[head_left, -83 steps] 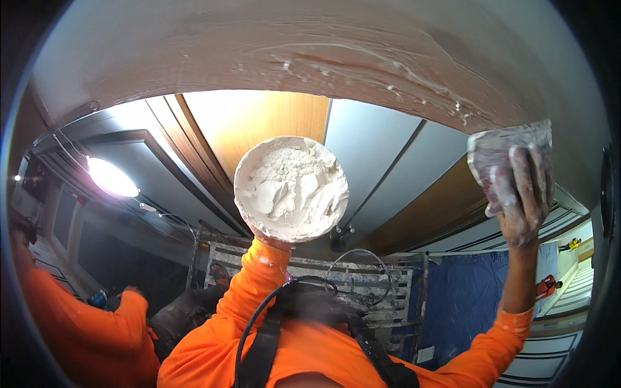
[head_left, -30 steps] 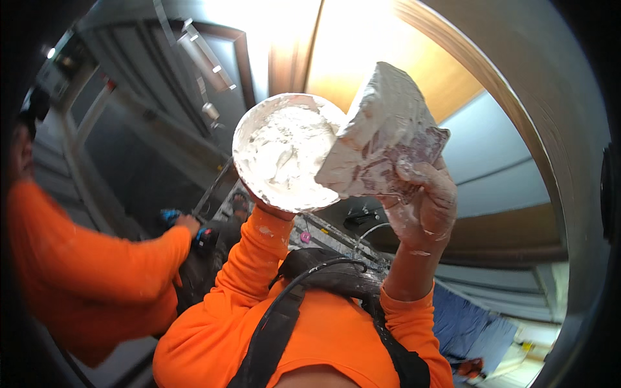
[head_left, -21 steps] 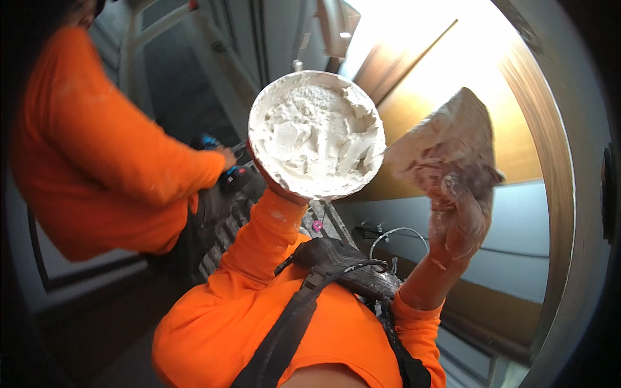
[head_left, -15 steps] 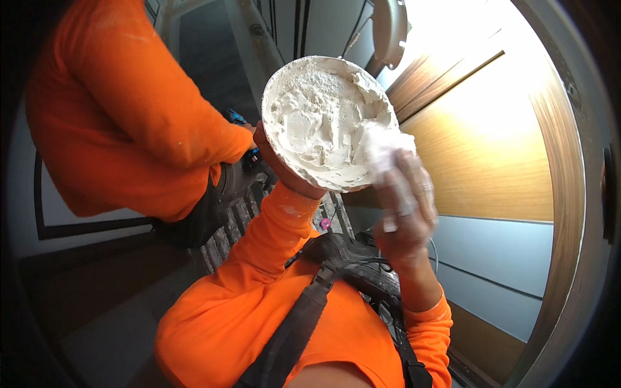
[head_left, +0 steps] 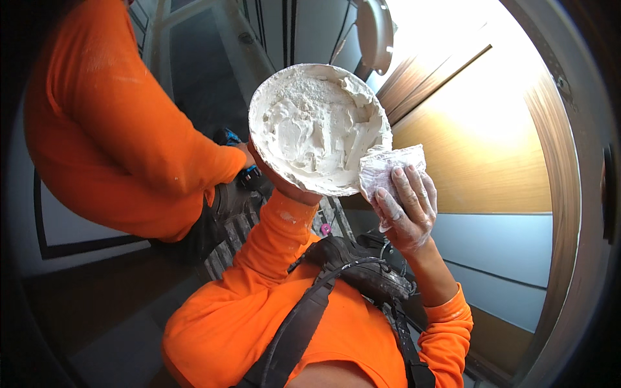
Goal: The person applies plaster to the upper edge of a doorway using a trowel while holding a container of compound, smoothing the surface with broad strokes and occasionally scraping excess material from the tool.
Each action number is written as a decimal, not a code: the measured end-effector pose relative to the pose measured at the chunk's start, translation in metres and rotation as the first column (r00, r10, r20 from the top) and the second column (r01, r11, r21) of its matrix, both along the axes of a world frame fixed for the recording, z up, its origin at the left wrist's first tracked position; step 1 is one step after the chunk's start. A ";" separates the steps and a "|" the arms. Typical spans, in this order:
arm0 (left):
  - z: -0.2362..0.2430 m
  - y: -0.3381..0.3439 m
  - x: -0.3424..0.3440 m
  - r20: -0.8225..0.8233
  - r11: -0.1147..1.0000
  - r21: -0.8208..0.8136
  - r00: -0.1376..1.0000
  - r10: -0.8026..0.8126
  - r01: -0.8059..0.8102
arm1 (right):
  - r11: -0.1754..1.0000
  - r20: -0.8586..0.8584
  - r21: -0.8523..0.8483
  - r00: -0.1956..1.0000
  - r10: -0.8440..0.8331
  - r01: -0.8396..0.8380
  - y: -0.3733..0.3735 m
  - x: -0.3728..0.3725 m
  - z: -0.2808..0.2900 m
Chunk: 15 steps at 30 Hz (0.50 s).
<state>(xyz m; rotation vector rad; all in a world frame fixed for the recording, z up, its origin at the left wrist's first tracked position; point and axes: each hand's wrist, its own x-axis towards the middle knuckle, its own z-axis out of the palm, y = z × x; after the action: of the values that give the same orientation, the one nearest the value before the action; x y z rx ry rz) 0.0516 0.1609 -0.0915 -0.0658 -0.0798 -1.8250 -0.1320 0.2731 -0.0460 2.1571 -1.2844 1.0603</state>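
Observation:
My left hand [head_left: 284, 183] is closed under a round bowl [head_left: 255, 139], which is tipped so that its opening faces me. White paste [head_left: 310, 126] like plaster or filler fills it, with a ridged, scooped surface. In my right hand [head_left: 412, 210] is a squarish, thin, paste-coated pad or scraper [head_left: 380, 169], its fingers lying over the face and the thumb below. The piece's left edge overlaps the lower right rim of the bowl. White smears cover the fingers of my right hand. Most of my left hand's fingers are hidden behind the bowl.
Close on my left stands another person in an orange sleeve [head_left: 129, 123], with a blue-and-black tool [head_left: 249, 173] by their hand. A wooden panel [head_left: 472, 161] rises on my right. A pale round object [head_left: 375, 35] hangs beyond the bowl. A slatted platform [head_left: 226, 239] lies below.
The bowl has shifted slightly left. My right hand has pulled back from over the paste to the bowl's rim and turned, so the squarish piece shows flat.

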 end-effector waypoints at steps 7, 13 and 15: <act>-0.028 -0.010 -0.019 0.601 0.989 -0.067 0.797 -0.068 0.135 | 0.880 0.063 0.166 0.886 -0.460 0.445 0.083 -0.022 -0.009; -0.072 -0.011 -0.032 0.896 0.832 -0.445 0.180 0.407 0.332 | 0.491 0.856 0.379 -0.095 -0.508 0.785 0.204 -0.064 -0.032; -0.059 -0.012 -0.004 0.869 0.761 -0.484 0.136 0.475 0.432 | 0.424 0.983 -0.063 -0.017 0.183 0.903 0.265 -0.017 0.032</act>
<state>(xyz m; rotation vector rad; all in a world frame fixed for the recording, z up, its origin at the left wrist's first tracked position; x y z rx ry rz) 0.0475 0.1487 -0.1503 0.7378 -1.7737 -1.3395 -0.1490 0.5379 -0.0143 -0.1329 -1.2782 2.2387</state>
